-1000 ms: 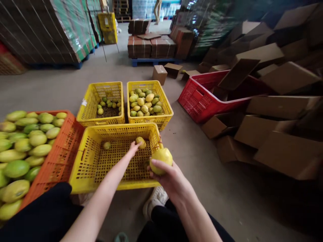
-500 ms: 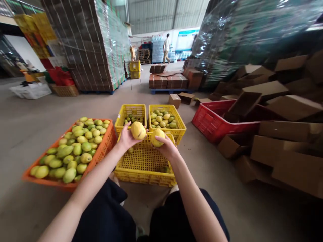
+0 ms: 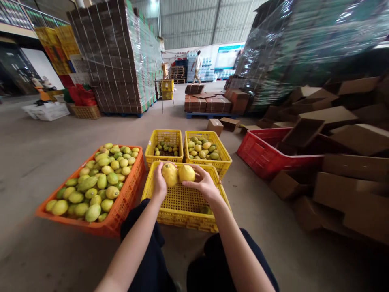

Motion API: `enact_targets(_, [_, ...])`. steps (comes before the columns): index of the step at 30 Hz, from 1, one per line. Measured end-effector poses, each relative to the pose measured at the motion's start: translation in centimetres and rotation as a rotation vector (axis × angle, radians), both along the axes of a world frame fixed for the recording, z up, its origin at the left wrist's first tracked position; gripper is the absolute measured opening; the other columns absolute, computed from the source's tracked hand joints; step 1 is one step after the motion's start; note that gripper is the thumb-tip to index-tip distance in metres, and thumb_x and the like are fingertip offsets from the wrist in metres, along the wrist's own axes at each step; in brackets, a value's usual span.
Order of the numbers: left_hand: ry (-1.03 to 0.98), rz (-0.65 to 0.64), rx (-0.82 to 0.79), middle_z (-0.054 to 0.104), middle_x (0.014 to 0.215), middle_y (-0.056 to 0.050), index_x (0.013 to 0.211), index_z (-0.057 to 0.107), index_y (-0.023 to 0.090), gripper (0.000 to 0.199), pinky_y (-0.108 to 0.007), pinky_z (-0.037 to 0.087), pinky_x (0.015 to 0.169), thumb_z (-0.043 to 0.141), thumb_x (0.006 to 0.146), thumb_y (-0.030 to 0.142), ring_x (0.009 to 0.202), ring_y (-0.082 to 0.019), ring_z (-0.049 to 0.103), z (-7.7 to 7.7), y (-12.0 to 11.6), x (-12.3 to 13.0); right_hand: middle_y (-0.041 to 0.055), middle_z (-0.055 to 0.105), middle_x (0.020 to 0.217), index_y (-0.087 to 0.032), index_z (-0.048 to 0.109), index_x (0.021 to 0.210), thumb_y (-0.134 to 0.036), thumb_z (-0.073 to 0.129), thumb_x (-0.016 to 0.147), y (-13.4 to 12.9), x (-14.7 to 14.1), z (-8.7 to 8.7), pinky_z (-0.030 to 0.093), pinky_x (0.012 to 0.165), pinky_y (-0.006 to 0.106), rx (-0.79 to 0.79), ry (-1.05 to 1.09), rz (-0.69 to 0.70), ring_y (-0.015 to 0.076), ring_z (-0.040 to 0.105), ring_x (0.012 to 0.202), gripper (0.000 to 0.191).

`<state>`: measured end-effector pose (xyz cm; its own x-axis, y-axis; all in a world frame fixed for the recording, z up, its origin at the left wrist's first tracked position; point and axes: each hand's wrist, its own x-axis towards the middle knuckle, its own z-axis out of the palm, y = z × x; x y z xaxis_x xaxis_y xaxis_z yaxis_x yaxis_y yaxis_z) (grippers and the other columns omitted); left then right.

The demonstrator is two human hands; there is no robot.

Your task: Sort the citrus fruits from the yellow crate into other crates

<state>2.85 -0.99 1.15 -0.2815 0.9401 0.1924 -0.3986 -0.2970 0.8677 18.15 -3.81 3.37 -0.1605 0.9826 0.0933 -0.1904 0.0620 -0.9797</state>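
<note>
My left hand [image 3: 160, 181] is wrapped round a yellow fruit [image 3: 169, 174]. Close beside it, my right hand [image 3: 203, 181] grips a second, rounder yellow fruit [image 3: 186, 173] from its right side. Both fruits are held over a yellow crate [image 3: 188, 217], whose slotted floor shows, with a dark green fruit [image 3: 206, 209] near its right front corner. To the left, an orange crate [image 3: 130, 194] is heaped with green and yellow fruits. Behind the near crate stand two more yellow crates, the left [image 3: 148, 153] with small green fruits, the right [image 3: 225, 158] with larger ones.
A red crate [image 3: 258, 156] and a pile of open cardboard boxes [image 3: 346, 182] take up the right side. Wrapped pallet stacks rise at the back left [image 3: 106, 61] and back right. Flat cartons [image 3: 209, 104] lie on a blue pallet, and a person [image 3: 197, 67] walks far behind.
Both hands have turned the fruits and lowered them slightly, bringing them nearly together. My view has shifted, so the crates appear lower and further right. The distant person has moved left.
</note>
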Motion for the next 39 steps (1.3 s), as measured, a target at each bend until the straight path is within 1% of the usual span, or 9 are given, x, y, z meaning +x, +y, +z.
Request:
enact_targets(4, [0.046,0.016,0.068,0.071,0.072,-0.008,0.066,0.064,0.017,0.041,-0.03,0.052,0.073,0.045,0.083,0.049,0.08,-0.022,0.07,-0.3,0.1,0.7,-0.0007,0.074,0.095,-0.024,0.071,0.102,-0.018,0.088,0.046,0.2,0.4,0.1,0.052,0.082,0.036,-0.003,-0.024,-0.058,0.022,0.067,0.089,0.059])
enact_targets(8, [0.017,0.002,0.054,0.07,0.07,-0.008,0.065,0.064,0.017,0.043,-0.031,0.053,0.073,0.047,0.081,0.053,0.082,-0.024,0.07,-0.3,0.3,0.6,-0.0001,0.074,0.089,-0.023,0.072,0.097,-0.023,0.088,0.047,0.6,0.3,0.0,0.052,0.081,0.037,-0.036,-0.048,-0.138,0.0216,0.066,0.084,0.052])
enact_targets(12, [-0.006,-0.013,0.008,0.07,0.07,-0.008,0.064,0.063,0.018,0.043,-0.032,0.054,0.075,0.047,0.08,0.055,0.085,-0.025,0.07,-0.4,0.5,0.5,0.002,0.073,0.085,-0.021,0.069,0.091,-0.033,0.086,0.054,0.7,-0.1,-0.1,0.052,0.075,0.035,-0.107,0.092,-0.138,0.0209,0.066,0.08,0.042])
enact_targets(18, [0.07,0.039,-0.061,0.07,0.072,-0.008,0.061,0.059,0.02,0.04,-0.033,0.054,0.079,0.048,0.078,0.054,0.093,-0.026,0.069,-1.2,1.1,0.5,-0.0004,0.068,0.087,-0.024,0.056,0.088,-0.031,0.09,0.047,1.2,-0.8,-0.7,0.054,0.079,0.035,-0.147,0.206,-0.116,0.0201,0.065,0.083,0.054])
enact_targets(23, [-0.013,0.059,-0.069,0.069,0.07,-0.008,0.06,0.057,0.021,0.037,-0.032,0.054,0.079,0.045,0.079,0.052,0.094,-0.026,0.068,-1.6,1.4,0.0,-0.0004,0.066,0.096,-0.026,0.061,0.104,-0.029,0.09,0.047,1.3,-0.8,-1.0,0.053,0.083,0.037,0.057,-0.043,-0.104,0.0207,0.064,0.09,0.065])
enact_targets(26, [-0.018,0.069,-0.043,0.068,0.07,-0.008,0.06,0.056,0.022,0.04,-0.032,0.054,0.08,0.043,0.08,0.053,0.095,-0.025,0.068,-1.2,1.1,-0.5,0.0044,0.068,0.107,-0.026,0.066,0.11,-0.031,0.088,0.052,1.0,-0.6,-0.9,0.052,0.083,0.04,0.223,-0.277,-0.07,0.0241,0.062,0.097,0.062])
enact_targets(29, [0.022,0.065,-0.038,0.068,0.073,-0.009,0.061,0.056,0.022,0.044,-0.032,0.054,0.081,0.041,0.082,0.058,0.096,-0.025,0.068,-0.7,0.6,-1.0,0.0067,0.068,0.115,-0.026,0.068,0.112,-0.031,0.086,0.055,0.5,-0.7,-1.2,0.053,0.084,0.042,0.311,-0.352,-0.074,0.0258,0.061,0.101,0.06])
enact_targets(34, [0.059,0.018,-0.033,0.069,0.077,-0.01,0.064,0.058,0.021,0.05,-0.033,0.054,0.083,0.037,0.083,0.062,0.097,-0.026,0.067,-0.6,0.2,-1.1,0.0047,0.068,0.111,-0.026,0.065,0.112,-0.026,0.088,0.052,0.2,-1.3,-2.2,0.054,0.084,0.039,0.224,-0.185,-0.113,0.0242,0.063,0.1,0.064])
enact_targets(39, [0.119,0.025,0.039,0.071,0.078,-0.01,0.062,0.062,0.02,0.059,-0.033,0.054,0.084,0.028,0.089,0.06,0.1,-0.027,0.067,-0.7,-0.2,-0.7,0.0011,0.067,0.106,-0.028,0.062,0.104,-0.022,0.088,0.05,-0.3,-1.8,-2.1,0.054,0.083,0.036,0.183,0.025,-0.132,0.0232,0.063,0.101,0.06])
